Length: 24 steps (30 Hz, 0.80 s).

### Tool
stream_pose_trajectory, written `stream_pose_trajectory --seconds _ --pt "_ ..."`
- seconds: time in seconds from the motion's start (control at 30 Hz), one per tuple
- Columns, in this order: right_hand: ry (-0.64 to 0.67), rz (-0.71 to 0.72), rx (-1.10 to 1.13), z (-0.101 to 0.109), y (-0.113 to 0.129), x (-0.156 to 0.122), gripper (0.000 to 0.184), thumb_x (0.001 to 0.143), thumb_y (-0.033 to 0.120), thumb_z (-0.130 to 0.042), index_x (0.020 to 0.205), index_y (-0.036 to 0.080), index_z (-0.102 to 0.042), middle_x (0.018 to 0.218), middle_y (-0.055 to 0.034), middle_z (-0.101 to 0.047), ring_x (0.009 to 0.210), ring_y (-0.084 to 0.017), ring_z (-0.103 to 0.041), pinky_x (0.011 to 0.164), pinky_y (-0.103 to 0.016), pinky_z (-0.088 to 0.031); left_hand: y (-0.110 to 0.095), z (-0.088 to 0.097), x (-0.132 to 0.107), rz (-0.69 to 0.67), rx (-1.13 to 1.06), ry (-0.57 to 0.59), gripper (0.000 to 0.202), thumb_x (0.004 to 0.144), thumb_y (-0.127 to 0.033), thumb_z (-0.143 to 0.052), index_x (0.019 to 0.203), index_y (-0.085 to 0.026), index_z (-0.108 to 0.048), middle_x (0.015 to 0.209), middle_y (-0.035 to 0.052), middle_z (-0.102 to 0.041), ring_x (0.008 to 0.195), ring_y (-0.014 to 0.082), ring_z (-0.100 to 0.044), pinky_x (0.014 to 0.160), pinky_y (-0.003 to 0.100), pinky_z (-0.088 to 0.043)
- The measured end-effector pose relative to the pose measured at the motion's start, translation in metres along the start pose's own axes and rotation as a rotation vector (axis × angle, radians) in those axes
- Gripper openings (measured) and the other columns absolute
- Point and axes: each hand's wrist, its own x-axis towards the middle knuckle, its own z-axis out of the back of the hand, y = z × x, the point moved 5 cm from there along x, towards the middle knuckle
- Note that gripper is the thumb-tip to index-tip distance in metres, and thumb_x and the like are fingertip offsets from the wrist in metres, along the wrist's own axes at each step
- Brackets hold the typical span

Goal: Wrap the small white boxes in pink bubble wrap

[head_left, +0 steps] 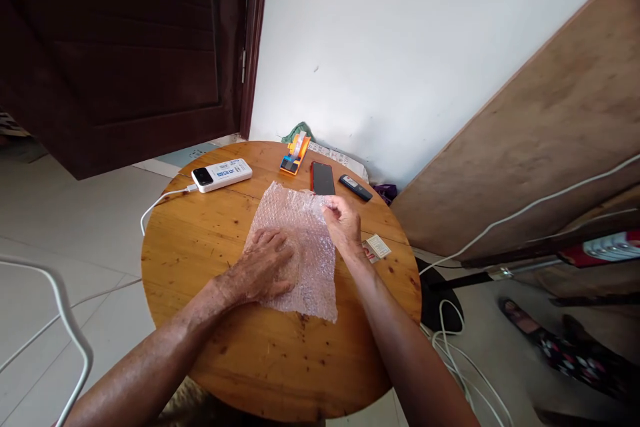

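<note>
A sheet of clear bubble wrap (310, 260) lies on the round wooden table (210, 240). My left hand (263, 267) rests flat on the sheet's left part, fingers stretched out and pressing it down. My right hand (343, 223) pinches the sheet's far right corner between thumb and fingers, lifting that edge a little.
Along the table's far side lie a white power bank (223, 175) with a white cable (160, 203), an orange tape dispenser (296, 153), a black phone (323, 178), a dark remote (355, 187) and a small card (376, 248). A wooden board (540, 147) leans right. Cables trail on the floor.
</note>
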Motion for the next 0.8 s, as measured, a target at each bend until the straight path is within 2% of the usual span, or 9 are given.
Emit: stream_pose_trajectory --seconds 0.1,0.2,0.3,0.4,0.43,0.5,0.6,0.8 --pt "0.059 -0.093 -0.068 -0.010 -0.022 0.013 0.027 0.076 0.025 -0.054 0.098 0.022 -0.069 0.086 -0.0036 -0.077 0.078 -0.022 -0.070 0.074 -0.033 -0.054 0.000 0.000 0.000 -0.014 0.002 -0.009 0.045 0.078 -0.044 -0.073 0.114 -0.020 -0.063 0.137 0.0144 -0.053 0.134 0.0364 -0.041 0.116 0.055 -0.028" --pt "0.112 -0.123 -0.178 -0.015 -0.028 0.020 0.030 0.076 0.021 -0.054 0.103 0.023 -0.068 0.090 -0.0033 -0.076 0.082 -0.022 -0.070 0.079 -0.035 -0.053 0.002 -0.001 0.000 -0.010 0.001 -0.025 0.048 0.077 -0.048 -0.073 0.115 -0.021 -0.063 0.139 0.0144 -0.052 0.134 0.0365 -0.041 0.116 0.056 -0.027" --pt "0.097 -0.041 -0.319 -0.008 -0.012 0.013 0.038 0.077 0.019 -0.056 0.114 0.019 -0.065 0.106 -0.0100 -0.074 0.097 -0.027 -0.067 0.088 -0.041 -0.051 0.006 -0.002 0.000 0.001 -0.010 -0.029 0.050 0.078 -0.051 -0.072 0.116 -0.021 -0.063 0.141 0.0150 -0.051 0.137 0.0373 -0.038 0.117 0.057 -0.026" --pt "0.078 0.223 -0.395 0.001 0.023 -0.013 0.040 0.083 0.018 -0.054 0.122 0.016 -0.060 0.125 -0.0150 -0.066 0.115 -0.030 -0.059 0.098 -0.046 -0.045 0.009 -0.002 0.001 -0.003 -0.023 -0.020 0.049 0.077 -0.048 -0.073 0.117 -0.020 -0.064 0.144 0.0153 -0.050 0.139 0.0375 -0.037 0.117 0.058 -0.024" --pt "0.128 0.303 -0.403 0.001 0.034 -0.025 0.037 0.086 0.018 -0.053 0.123 0.018 -0.061 0.126 -0.0137 -0.065 0.116 -0.029 -0.058 0.099 -0.045 -0.044 0.010 -0.002 0.001 -0.004 -0.025 -0.018 0.049 0.077 -0.047 -0.074 0.118 -0.021 -0.064 0.144 0.0153 -0.050 0.140 0.0375 -0.037 0.118 0.058 -0.023" --pt "0.310 0.395 -0.445 -0.005 0.047 -0.047 0.031 0.089 0.018 -0.054 0.119 0.020 -0.063 0.123 -0.0115 -0.067 0.113 -0.029 -0.059 0.096 -0.044 -0.044 0.012 -0.001 0.001 -0.005 -0.030 -0.017 0.051 0.076 -0.043 -0.074 0.121 -0.021 -0.063 0.145 0.0154 -0.050 0.140 0.0369 -0.038 0.118 0.058 -0.023" --pt "0.493 0.382 -0.509 -0.014 0.046 -0.070 0.025 0.089 0.019 -0.058 0.113 0.020 -0.066 0.124 -0.0119 -0.067 0.114 -0.031 -0.058 0.093 -0.047 -0.044 0.015 0.000 0.000 0.005 -0.032 -0.017 0.053 0.076 -0.038 -0.073 0.126 -0.021 -0.062 0.145 0.0158 -0.051 0.138 0.0358 -0.041 0.117 0.056 -0.026" --pt "0.487 0.327 -0.429 -0.015 0.030 -0.071 0.026 0.091 0.022 -0.059 0.116 0.021 -0.066 0.129 -0.0125 -0.064 0.118 -0.030 -0.057 0.098 -0.049 -0.045 0.024 0.004 -0.003 0.064 -0.031 -0.039 0.045 0.076 -0.036 -0.073 0.118 -0.024 -0.067 0.143 0.0133 -0.053 0.137 0.0352 -0.043 0.117 0.056 -0.028"
